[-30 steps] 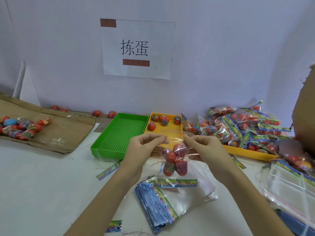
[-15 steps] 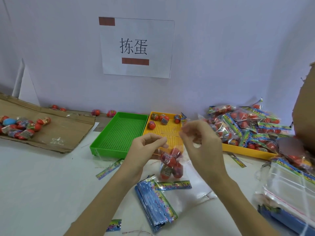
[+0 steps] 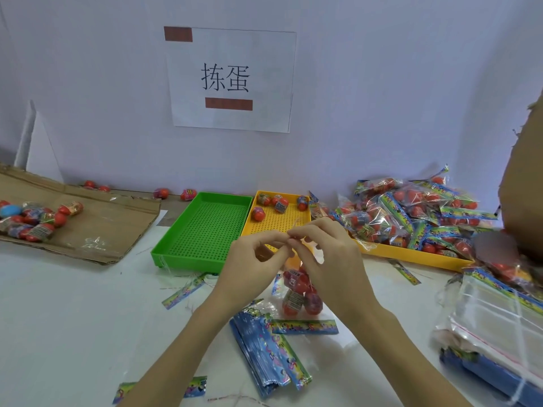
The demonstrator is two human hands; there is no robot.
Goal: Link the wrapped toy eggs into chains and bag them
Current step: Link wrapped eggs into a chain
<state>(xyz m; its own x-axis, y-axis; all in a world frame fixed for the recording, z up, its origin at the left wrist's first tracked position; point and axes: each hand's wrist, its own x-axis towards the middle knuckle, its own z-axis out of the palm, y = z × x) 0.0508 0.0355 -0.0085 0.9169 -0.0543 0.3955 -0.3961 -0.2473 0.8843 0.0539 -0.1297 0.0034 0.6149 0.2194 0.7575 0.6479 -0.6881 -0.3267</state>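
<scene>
A clear bag (image 3: 296,292) with several red wrapped toy eggs inside hangs below my two hands, just in front of the trays. My left hand (image 3: 252,259) pinches the top of the bag with thumb and fingers. My right hand (image 3: 329,257) pinches the same top edge right beside it, fingertips nearly touching the left ones. Several loose wrapped eggs (image 3: 271,204) lie at the far end of the yellow tray (image 3: 411,255). The green tray (image 3: 205,227) beside it holds nothing.
A heap of filled egg bags (image 3: 411,212) covers the yellow tray's right part. Blue header cards (image 3: 267,351) lie stacked below my hands. Clear empty bags (image 3: 499,327) are piled at right. Flat cardboard (image 3: 97,227) at left carries more eggs (image 3: 29,218). A brown box (image 3: 526,183) rises at right.
My hands have come together at the top of the bag; the right hand moved left toward the left hand. The bag of eggs hangs lower and narrower than before.
</scene>
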